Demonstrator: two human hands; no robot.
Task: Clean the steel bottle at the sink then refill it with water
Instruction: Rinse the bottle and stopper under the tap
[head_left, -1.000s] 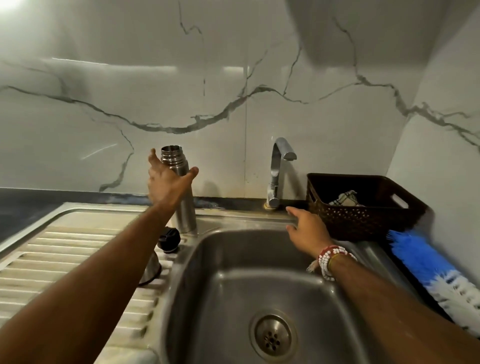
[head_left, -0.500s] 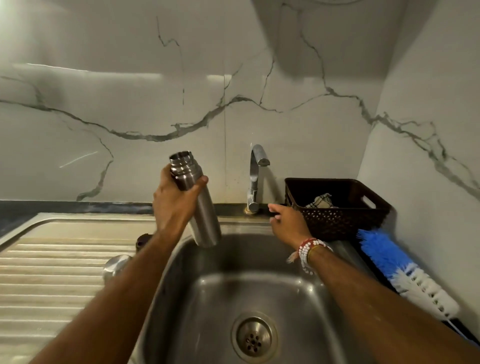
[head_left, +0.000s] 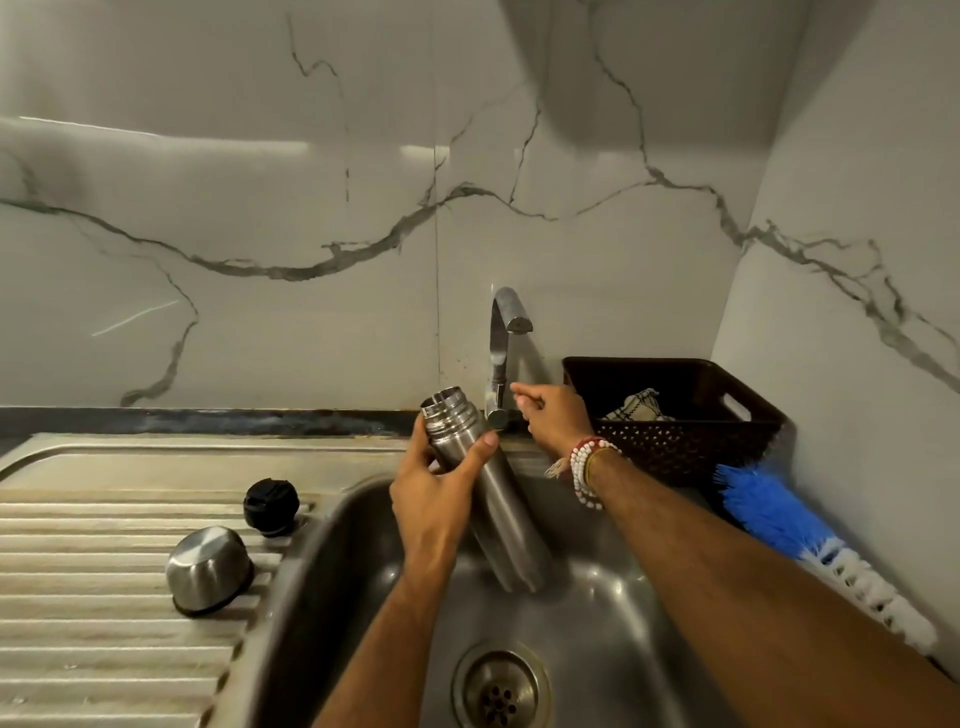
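1. Your left hand (head_left: 436, 499) grips the steel bottle (head_left: 501, 514) just below its neck, thumb across the front and fingers wrapped behind. The bottle is tilted, its base low over the sink (head_left: 623, 613) and its open mouth pointing up and left, just beside the base of the tap (head_left: 501, 353).
2. Your right hand (head_left: 553, 415) is at the tap's base with the fingers curled in. They look set on the lever, but the lever itself is hidden, so I cannot tell whether they actually clasp it.
3. No water shows at the spout, and the basin looks dry apart from highlights.
4. My judgement: you are at the very start of the rinse, bottle opened and brought to the tap, water not yet on. The black stopper (head_left: 271, 506) and the steel cap (head_left: 208, 569), lying upside down, sit apart on the drainboard (head_left: 104, 649).
5. The next move calls for opening the tap, then bringing the mouth under the spout, which stands higher and a little right of it. Level the bottle more upright, or the stream will glance off the threaded neck.
6. The blue brush (head_left: 769, 514) lies near your right forearm, below the dark basket (head_left: 691, 447), ready for scrubbing inside.
7. No brand, label or writing can be read on anything here.
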